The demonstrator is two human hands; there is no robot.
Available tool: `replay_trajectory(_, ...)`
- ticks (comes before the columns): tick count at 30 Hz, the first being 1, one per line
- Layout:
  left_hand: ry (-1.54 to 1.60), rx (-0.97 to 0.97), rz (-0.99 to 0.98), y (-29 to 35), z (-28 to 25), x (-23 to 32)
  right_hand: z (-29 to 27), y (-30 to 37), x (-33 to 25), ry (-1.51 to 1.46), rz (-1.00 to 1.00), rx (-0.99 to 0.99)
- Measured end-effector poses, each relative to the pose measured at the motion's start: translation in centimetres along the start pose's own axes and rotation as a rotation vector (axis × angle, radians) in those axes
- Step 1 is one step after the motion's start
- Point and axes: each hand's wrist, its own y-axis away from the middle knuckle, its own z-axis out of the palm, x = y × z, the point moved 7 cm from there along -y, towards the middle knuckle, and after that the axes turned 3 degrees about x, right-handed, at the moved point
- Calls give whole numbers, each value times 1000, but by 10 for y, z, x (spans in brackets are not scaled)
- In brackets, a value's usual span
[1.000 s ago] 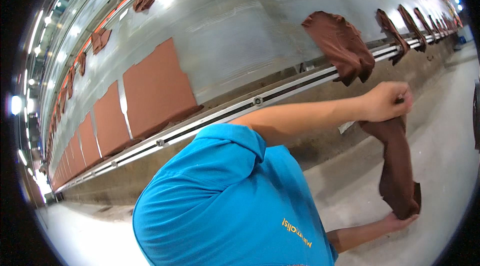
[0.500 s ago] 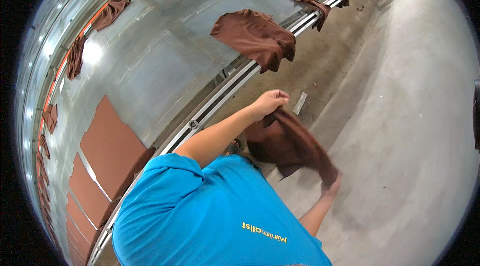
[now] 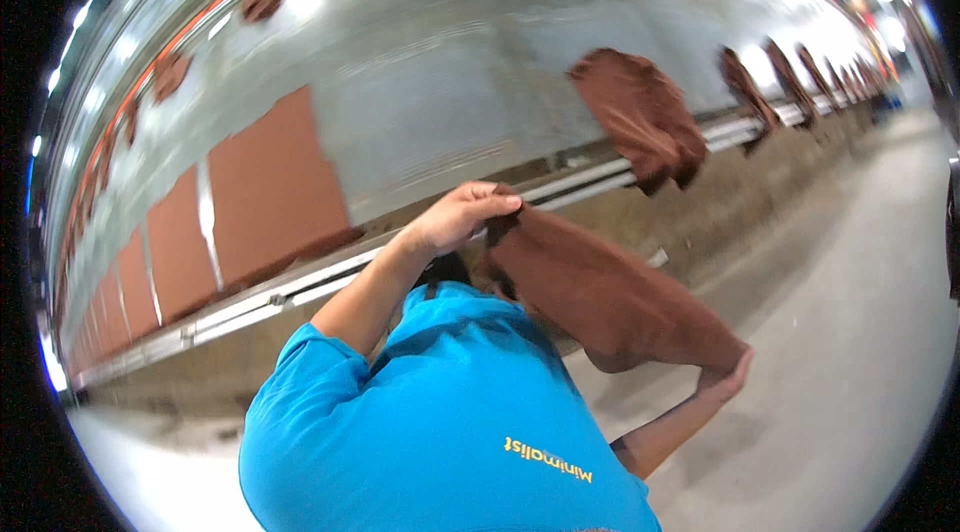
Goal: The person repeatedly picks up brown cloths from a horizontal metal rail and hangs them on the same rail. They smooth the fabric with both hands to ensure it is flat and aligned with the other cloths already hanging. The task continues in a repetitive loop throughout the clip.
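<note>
Nearest: my blue shirt [image 3: 430, 422]. Right hand [image 3: 728, 380] at the far right end of the brown cloth [image 3: 610, 287]; its fingers are partly behind the fabric, so I cannot tell pinch from mere support. The cloth hangs in the air between my hands, upper edge nearly straight, lower edge sagging. Left hand [image 3: 465, 217] pinches its left corner, thumb on top; the left edge folds under, dark. Judgement: draw both ends apart evenly, thumb firm on the corner, no harder pull than takes out the sag. Keep the loose edge off my shirt; whether it touches, I cannot tell.

Beyond: metal rail [image 3: 585, 181], then the grey table [image 3: 420, 122]. Flat brown panel [image 3: 275, 192] at left; bunched cloth [image 3: 640, 117] at right, overhanging the rail. Farther right, a narrower bunched piece [image 3: 748, 92].
</note>
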Motion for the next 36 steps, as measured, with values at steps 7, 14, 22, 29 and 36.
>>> replay_trajectory(7,39,467,496,103,-107,102,261,-25,-26,13,51,-359)
replay_trajectory(14,-128,1021,755,125,-227,178,493,-58,35,257,-162,-829)
replay_trajectory(22,-94,1143,727,180,-253,181,588,-10,42,93,107,-812)
replay_trajectory(29,57,1256,522,148,-275,21,565,-44,178,519,90,-924)
replay_trajectory(36,13,1453,142,127,-277,-116,500,-65,287,619,258,-925)
